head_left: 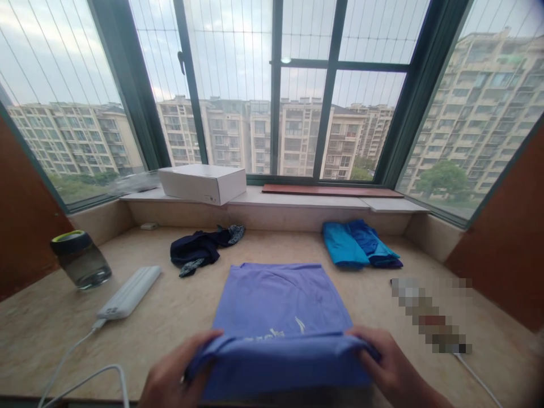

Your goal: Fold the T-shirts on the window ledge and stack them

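Observation:
A lilac shirt with white print lies flat on the beige stone surface before me, partly folded. My left hand pinches its near left corner, fingers closed on the cloth. My right hand grips the near right corner the same way. The near hem is lifted and turned over between both hands.
A crumpled dark garment lies behind the shirt to the left. Folded blue clothes sit at the back right. A white power bank with cables and a lidded jar are at left. A white box rests on the window ledge.

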`<move>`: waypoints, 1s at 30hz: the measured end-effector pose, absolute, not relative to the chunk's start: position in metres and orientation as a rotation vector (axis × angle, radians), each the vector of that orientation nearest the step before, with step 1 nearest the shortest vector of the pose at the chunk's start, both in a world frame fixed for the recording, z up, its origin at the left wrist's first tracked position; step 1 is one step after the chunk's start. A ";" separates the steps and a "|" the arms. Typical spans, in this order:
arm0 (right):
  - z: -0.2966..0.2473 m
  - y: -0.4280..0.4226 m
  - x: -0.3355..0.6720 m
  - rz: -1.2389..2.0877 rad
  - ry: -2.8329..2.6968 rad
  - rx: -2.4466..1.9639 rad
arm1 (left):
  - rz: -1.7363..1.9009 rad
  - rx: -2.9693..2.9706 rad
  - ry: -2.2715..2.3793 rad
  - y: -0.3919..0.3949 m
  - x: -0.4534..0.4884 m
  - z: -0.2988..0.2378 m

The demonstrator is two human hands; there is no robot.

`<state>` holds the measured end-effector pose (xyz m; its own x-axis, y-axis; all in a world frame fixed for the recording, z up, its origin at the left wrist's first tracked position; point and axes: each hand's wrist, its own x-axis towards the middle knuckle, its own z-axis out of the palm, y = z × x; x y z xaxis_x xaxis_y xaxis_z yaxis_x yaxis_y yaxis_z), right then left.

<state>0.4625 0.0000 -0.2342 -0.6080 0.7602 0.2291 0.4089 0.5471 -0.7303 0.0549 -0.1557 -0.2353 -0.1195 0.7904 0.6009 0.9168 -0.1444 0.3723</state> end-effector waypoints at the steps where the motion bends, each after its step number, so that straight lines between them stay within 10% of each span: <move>1: -0.223 0.015 0.452 0.899 -2.237 -0.981 | -1.127 -1.968 -2.039 -0.130 0.060 -0.219; 16: -0.240 0.127 0.407 0.876 -2.226 -1.065 | -1.167 -1.974 -2.345 0.016 0.043 -0.205; 24: -0.256 0.143 0.385 0.168 -2.254 -1.300 | -0.696 -2.289 -1.921 0.043 0.044 -0.248; 30: -0.277 0.109 0.361 0.374 -2.683 -1.026 | -0.468 -2.516 -2.029 0.039 0.049 -0.255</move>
